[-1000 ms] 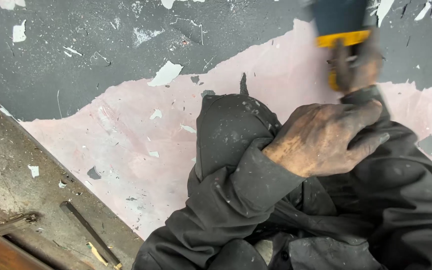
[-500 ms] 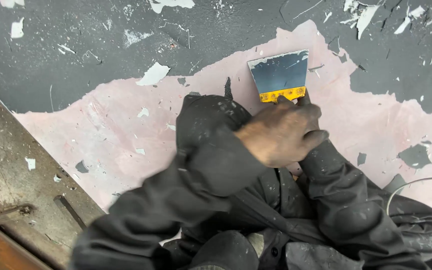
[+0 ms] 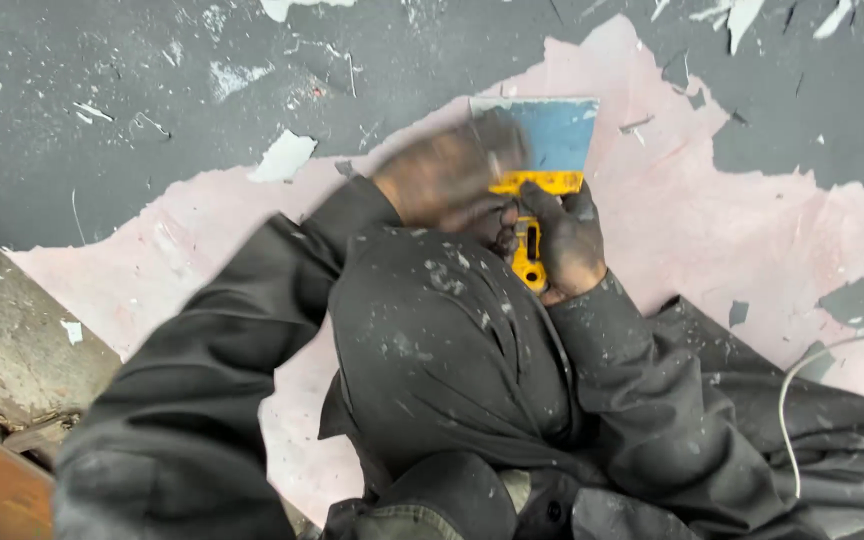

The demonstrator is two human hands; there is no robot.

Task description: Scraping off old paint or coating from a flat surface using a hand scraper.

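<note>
From my remote seat I judge the step in hand to be scraping: the wide flat-bladed scraper with a yellow handle sits in the upper middle of the frame, its pale blue blade lying flat against the bare pink floor surface, blade edge pointing toward the top of the frame where the dark grey paint coat begins. My right hand is wrapped tight around the yellow handle, fingers curled closed on it, grimy with dust. My left hand is blurred; it lies over the left corner of the blade and the top of the handle, palm down, and looks pressed on the tool, though I cannot tell how its fingers are set. Both forearms in dark paint-flecked sleeves run from the lower frame up to the tool, elbows bent, the left arm coming in from the lower left. As I read it, the next push calls for a low blade angle and steady downward pressure to get under the grey edge just above. White paint flakes lie scattered in the upper left, and a thin white cable loops at the lower right
</note>
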